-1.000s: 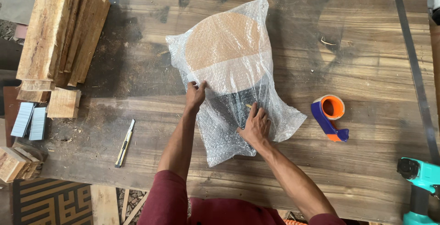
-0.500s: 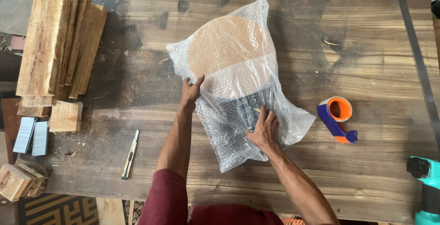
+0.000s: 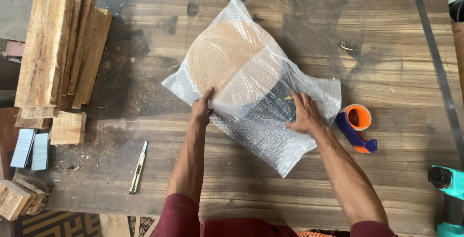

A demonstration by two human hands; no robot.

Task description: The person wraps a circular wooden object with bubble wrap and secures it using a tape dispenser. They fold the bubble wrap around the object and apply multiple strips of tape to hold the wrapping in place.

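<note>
A round wooden disc wrapped in clear bubble wrap (image 3: 227, 60) lies in the middle of a dark wooden table (image 3: 386, 53). A dark part shows through the wrap at its lower half. My left hand (image 3: 201, 107) presses on the wrap's left edge, fingers spread. My right hand (image 3: 303, 114) lies flat on the wrap's lower right side, over the dark part. Neither hand grips anything.
An orange and blue tape dispenser (image 3: 356, 127) lies right of my right hand. A utility knife (image 3: 138, 167) rests at the lower left. Wooden planks (image 3: 60, 48) are stacked at the left. A teal power tool (image 3: 449, 193) sits at the lower right corner.
My right hand has slid to the right across the wrap, and the wrapped piece has turned a little. The left hand stays at the wrap's left edge.
</note>
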